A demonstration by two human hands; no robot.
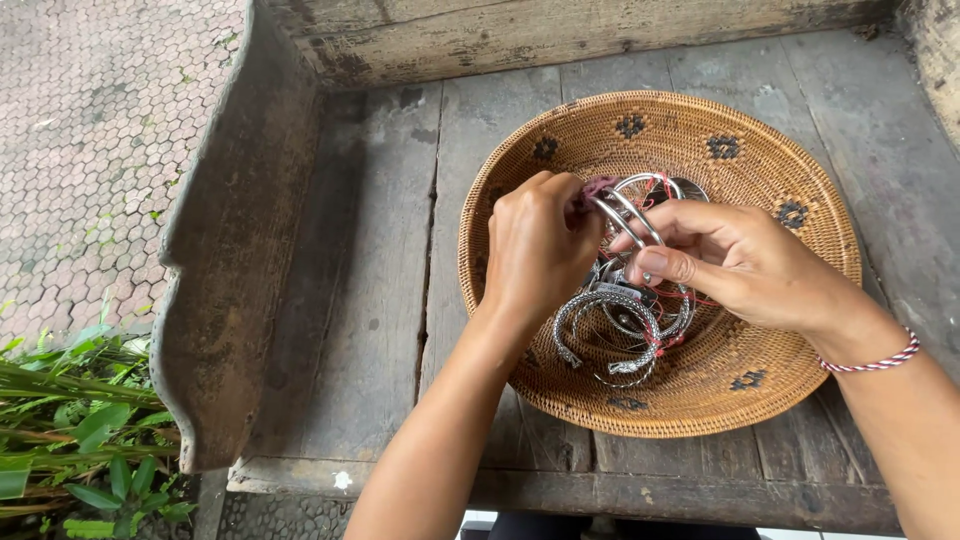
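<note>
A round woven basket [760, 150] with dark flower marks lies on a weathered wooden bench. Several silver bangles [610, 330] with thin red strings lie heaped in its middle. My left hand [535, 250] is closed over a small purple cloth [598, 187] and presses it against a plain silver bangle [625, 215]. My right hand [735, 260] pinches that same bangle from the right, thumb and forefinger on its lower edge. A red and white cord bracelet [870, 364] circles my right wrist.
The bench seat [370, 300] has grey planks, a raised wooden arm [230, 250] at the left and a backrest [560, 35] at the top. Beyond the arm lie hexagon paving [100, 130] and green leaves [70, 430].
</note>
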